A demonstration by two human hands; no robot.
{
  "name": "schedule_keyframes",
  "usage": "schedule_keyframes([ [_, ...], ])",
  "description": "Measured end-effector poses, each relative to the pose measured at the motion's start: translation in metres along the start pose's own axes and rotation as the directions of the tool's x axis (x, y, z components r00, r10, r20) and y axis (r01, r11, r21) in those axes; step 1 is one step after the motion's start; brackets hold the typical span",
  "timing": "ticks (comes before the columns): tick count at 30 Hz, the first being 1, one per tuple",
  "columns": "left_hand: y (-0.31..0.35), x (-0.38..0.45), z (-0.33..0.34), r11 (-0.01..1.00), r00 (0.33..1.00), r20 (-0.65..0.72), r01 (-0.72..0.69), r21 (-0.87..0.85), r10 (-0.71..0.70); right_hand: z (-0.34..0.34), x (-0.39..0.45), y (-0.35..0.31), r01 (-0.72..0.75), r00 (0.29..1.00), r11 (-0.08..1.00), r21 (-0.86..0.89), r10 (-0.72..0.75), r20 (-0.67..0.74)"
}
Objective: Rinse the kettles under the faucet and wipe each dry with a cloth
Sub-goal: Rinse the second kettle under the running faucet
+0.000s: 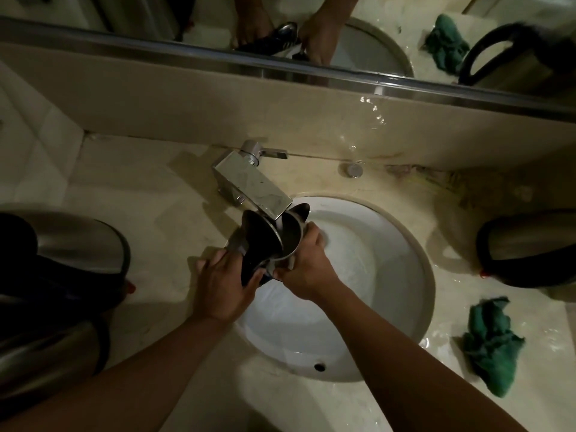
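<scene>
From the head camera, a steel kettle (282, 238) is held over the left part of the white sink (374, 275), its open mouth tipped up under the spout of the chrome faucet (252, 185). Its lid (260, 235) stands open on the left side of the mouth, and the faucet's flat end reaches over the opening. Whether water is running cannot be told in this dim light.

The left hand (226, 285) is at the kettle's dark handle and base, thumb curled against the black part and fingers spread toward the bench (156, 213); it grips the kettle from the left. The right hand (307, 266) wraps its fingers round the steel body from the right, clamped on it just below the rim.

On the bench at far left stands a second kettle (78, 244), steel with a black top, and another steel one (43, 353) lies below it near the picture's edge. At far right a fourth kettle (530, 247) with a black handle stands beside the sink. A crumpled green cloth (489, 341) lies on the wet bench in front of that kettle, well apart from both hands.

Above the backsplash a mirror (405, 32) reflects the hands, the cloth and the right-hand kettle.
</scene>
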State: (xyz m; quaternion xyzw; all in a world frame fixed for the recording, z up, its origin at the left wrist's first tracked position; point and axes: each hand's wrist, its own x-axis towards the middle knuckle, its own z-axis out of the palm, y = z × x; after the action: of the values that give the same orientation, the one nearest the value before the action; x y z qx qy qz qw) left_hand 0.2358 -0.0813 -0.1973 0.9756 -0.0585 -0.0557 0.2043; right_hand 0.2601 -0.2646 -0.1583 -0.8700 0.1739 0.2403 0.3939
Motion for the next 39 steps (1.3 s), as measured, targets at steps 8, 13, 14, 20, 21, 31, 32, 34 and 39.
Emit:
schedule_keyframes([
  [8,0.0008,-0.0015,-0.0006,1.000,1.000,-0.017,-0.015,0.025,0.016,0.0014,-0.0018,0.0055,0.007,1.000,1.000,0.021,-0.007,-0.003],
  [13,0.0036,-0.0018,-0.0028,0.999,1.000,-0.018,-0.001,0.035,0.002,0.0026,0.0002,0.0056,0.018,1.000,1.000,0.013,-0.017,-0.020],
  [14,0.0033,-0.0019,-0.0027,0.999,1.000,-0.019,-0.003,0.038,0.004,0.0025,0.0005,0.0056,0.017,1.000,1.000,0.011,-0.017,-0.020],
  [20,0.0027,-0.0011,-0.0025,1.000,1.000,-0.021,-0.005,0.012,0.005,0.0008,-0.0006,0.0037,0.008,1.000,0.999,0.040,-0.008,0.001],
  [21,0.0025,-0.0011,-0.0027,1.000,1.000,-0.020,-0.002,0.011,0.002,0.0011,-0.0004,0.0034,0.008,1.000,0.999,0.039,-0.008,0.000],
  [31,0.0007,0.0005,0.0014,0.999,1.000,-0.005,0.011,0.035,-0.011,0.0055,0.0037,0.0074,0.004,1.000,0.999,0.037,-0.003,-0.014],
  [32,0.0012,0.0004,0.0009,0.999,1.000,0.000,0.012,0.038,-0.012,0.0056,0.0039,0.0076,0.002,1.000,0.999,0.038,-0.002,-0.014],
  [34,0.0015,0.0001,0.0003,0.999,1.000,-0.004,0.011,0.031,-0.011,0.0056,0.0038,0.0076,0.001,1.000,0.999,0.040,0.000,-0.016],
  [39,0.0016,-0.0007,0.0004,1.000,1.000,-0.027,0.000,0.023,0.000,0.0048,0.0026,0.0086,0.012,1.000,0.999,0.043,-0.012,-0.015],
])
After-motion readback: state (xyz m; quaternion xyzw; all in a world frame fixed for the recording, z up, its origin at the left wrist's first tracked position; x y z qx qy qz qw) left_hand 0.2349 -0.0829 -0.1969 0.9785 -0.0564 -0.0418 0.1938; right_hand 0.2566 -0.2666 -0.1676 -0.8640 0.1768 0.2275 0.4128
